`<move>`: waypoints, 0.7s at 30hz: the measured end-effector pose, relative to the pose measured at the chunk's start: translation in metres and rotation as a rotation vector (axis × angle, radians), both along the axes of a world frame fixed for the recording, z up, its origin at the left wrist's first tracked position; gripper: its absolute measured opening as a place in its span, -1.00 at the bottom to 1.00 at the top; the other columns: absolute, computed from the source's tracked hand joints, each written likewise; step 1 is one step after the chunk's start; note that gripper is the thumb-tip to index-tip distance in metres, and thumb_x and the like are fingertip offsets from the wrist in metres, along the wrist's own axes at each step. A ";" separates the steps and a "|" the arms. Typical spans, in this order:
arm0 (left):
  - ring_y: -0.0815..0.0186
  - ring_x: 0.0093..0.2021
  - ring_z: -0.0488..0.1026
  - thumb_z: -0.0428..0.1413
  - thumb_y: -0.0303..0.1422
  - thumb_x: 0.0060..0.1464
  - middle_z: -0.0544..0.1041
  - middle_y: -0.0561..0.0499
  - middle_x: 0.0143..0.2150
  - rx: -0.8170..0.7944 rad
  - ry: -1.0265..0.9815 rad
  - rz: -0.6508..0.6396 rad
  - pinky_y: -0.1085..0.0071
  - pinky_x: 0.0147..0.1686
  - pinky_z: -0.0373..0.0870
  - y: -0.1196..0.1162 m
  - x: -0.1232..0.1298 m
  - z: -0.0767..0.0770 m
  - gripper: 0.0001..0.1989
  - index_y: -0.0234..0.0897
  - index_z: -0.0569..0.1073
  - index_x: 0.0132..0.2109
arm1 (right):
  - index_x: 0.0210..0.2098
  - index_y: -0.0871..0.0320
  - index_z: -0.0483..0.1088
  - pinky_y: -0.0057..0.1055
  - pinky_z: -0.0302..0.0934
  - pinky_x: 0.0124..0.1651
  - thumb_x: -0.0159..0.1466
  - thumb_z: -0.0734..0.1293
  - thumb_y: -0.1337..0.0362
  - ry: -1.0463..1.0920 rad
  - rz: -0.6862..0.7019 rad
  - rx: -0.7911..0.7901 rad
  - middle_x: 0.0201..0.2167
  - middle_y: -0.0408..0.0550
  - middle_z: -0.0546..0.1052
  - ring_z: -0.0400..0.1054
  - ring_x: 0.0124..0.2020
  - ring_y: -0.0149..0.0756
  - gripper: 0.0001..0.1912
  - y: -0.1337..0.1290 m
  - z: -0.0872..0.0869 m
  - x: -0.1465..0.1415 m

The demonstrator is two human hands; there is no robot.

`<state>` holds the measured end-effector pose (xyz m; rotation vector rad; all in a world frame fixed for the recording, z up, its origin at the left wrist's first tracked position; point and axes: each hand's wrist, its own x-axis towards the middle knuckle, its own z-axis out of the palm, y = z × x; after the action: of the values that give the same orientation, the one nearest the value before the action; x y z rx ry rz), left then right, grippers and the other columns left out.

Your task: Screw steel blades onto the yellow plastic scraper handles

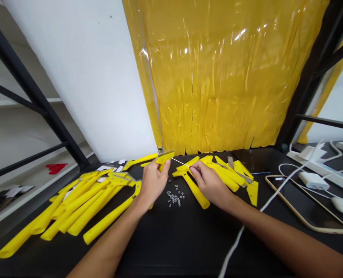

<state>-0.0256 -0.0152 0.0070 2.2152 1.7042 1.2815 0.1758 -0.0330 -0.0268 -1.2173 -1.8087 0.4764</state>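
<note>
My left hand (154,180) is closed around a yellow tool head (164,157) with a metal blade edge, held up near the middle. My right hand (207,181) pinches a thin metal rod (180,161), whose tip meets the yellow head. Between and below my hands, small screws and nuts (175,197) lie loose on the black table (165,239). A yellow handle with a forked head (196,189) lies beside my right hand. More yellow pieces (226,175) lie behind that hand, with a flat triangular one (252,193) to its right.
Several yellow handled tools (87,200) are piled at the left. A phone (307,204), white chargers (314,180) and a power strip (330,170) are at the right. A white cable (237,239) crosses over my right forearm. Yellow plastic strips (217,77) hang behind.
</note>
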 end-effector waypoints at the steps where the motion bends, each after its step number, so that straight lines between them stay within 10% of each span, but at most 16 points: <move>1: 0.35 -0.61 0.28 0.04 -0.12 0.24 0.36 0.09 -0.67 -0.003 0.001 -0.003 0.40 -0.49 0.12 0.000 0.000 0.000 -0.57 -0.23 0.37 -0.54 | -0.25 0.11 0.34 -0.26 0.22 -0.10 0.44 0.09 0.12 -0.021 -0.001 0.006 -0.28 -0.01 0.56 0.45 -0.22 -0.17 -0.71 0.001 0.000 0.002; 17: 0.35 -0.61 0.29 0.05 -0.16 0.23 0.38 0.08 -0.66 -0.023 -0.033 -0.016 0.40 -0.48 0.13 -0.001 0.004 -0.001 -0.60 -0.23 0.38 -0.54 | -0.36 0.08 0.39 -0.33 0.19 -0.22 0.45 0.06 0.07 -0.124 -0.078 0.072 -0.36 -0.03 0.58 0.47 -0.30 -0.18 -0.59 -0.003 0.014 0.008; 21: 0.34 -0.57 0.36 0.05 -0.18 0.22 0.46 0.05 -0.62 -0.029 -0.060 -0.036 0.41 -0.46 0.18 -0.001 0.005 -0.001 -0.62 -0.24 0.41 -0.52 | -0.12 0.07 0.33 -0.35 0.18 -0.31 0.41 0.13 -0.01 -0.080 -0.134 0.001 -0.38 -0.06 0.57 0.46 -0.35 -0.17 -0.67 -0.006 0.015 0.007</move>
<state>-0.0209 -0.0157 0.0064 2.1583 1.6435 1.2936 0.1826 -0.0387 -0.0122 -1.3635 -1.7795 0.3554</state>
